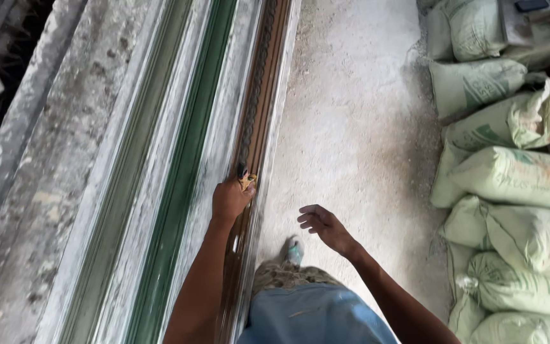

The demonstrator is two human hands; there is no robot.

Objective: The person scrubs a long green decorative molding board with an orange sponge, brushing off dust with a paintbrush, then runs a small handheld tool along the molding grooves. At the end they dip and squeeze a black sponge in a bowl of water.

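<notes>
Along the brown frame rail (259, 95), running from six toward twelve o'clock beside the green and grey channels (189, 140), the left hand (230, 199) is closed on a small yellowish pad (248, 181) pressed to the rail. At three o'clock of it the right hand (326, 228) hangs open and empty over the concrete floor (351, 114). Such a pad likely handles light and pliable, best pinched flat. Cement sacks (510, 178) stack at three o'clock.

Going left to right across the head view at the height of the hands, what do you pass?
Weathered concrete ledge → green window track → left hand gripping a small yellowish tool on the brown track → right hand, open over the dusty floor → stacked pale green sacks.
</notes>
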